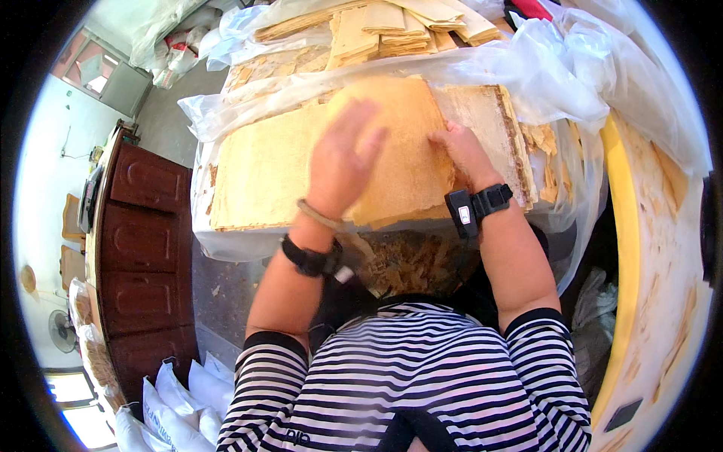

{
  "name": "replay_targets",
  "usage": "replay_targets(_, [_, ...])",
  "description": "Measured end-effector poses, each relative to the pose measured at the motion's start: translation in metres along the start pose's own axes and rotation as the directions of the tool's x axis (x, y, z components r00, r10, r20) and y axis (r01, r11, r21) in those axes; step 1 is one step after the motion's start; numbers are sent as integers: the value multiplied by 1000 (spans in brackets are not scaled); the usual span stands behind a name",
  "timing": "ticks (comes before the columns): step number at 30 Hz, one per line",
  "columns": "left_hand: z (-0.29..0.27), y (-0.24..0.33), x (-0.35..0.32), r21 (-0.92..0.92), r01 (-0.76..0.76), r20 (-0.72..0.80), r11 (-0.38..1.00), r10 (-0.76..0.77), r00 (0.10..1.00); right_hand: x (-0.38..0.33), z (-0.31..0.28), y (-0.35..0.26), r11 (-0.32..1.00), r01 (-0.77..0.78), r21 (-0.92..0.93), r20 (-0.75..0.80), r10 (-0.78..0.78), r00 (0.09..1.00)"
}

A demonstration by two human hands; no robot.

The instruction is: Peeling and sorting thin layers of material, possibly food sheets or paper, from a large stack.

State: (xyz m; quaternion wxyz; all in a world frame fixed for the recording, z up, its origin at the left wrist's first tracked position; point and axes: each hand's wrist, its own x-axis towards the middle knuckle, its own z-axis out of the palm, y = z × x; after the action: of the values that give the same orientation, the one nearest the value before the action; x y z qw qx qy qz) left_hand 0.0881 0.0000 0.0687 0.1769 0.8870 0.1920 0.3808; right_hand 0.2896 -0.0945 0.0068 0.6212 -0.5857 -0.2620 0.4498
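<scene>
A thin, golden-yellow sheet (410, 169) with ragged edges stands slightly raised in front of me. My right hand (468, 157) grips its right edge, thumb on the near face and the other fingers hidden behind. Over the sheet's left part is my left hand (343, 154), blurred, its thumb and fingers apart and nothing held. Whether that palm touches the surface I cannot tell. Beneath lies a broad stack of similar sheets (260, 177), and a paler sheet (482, 113) with a brown, crumbly right edge shows at the right.
Clear plastic film (527, 68) drapes around the stack. More folded sheets (376, 34) lie at the far side. Broken flakes (553, 162) sit at the right, beside a yellow-edged board (621, 203). A dark red cabinet (147, 233) and white sacks (177, 403) stand to the left.
</scene>
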Motion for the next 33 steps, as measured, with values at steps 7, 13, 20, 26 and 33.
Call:
replay_targets(7, [40,-54,-30,382,48,289,923,-168,942,27,-15,24,988,52,146,21,-56,998])
replay_targets(13, [53,-41,-45,497,114,275,860,-281,919,-1,-8,-16,483,93,-871,-106,-369,923])
replay_targets(20, [57,-46,-36,541,164,205,825,-318,926,-53,8,-35,257,523,-813,211,-707,675])
replay_targets(26, [21,-83,-50,-276,608,7,745,-631,776,-63,-34,-11,425,240,-873,-76,-604,793])
replay_targets(33, [-21,-32,-104,113,258,230,959,-278,933,-54,-39,-13,727,67,-683,-80,-166,983])
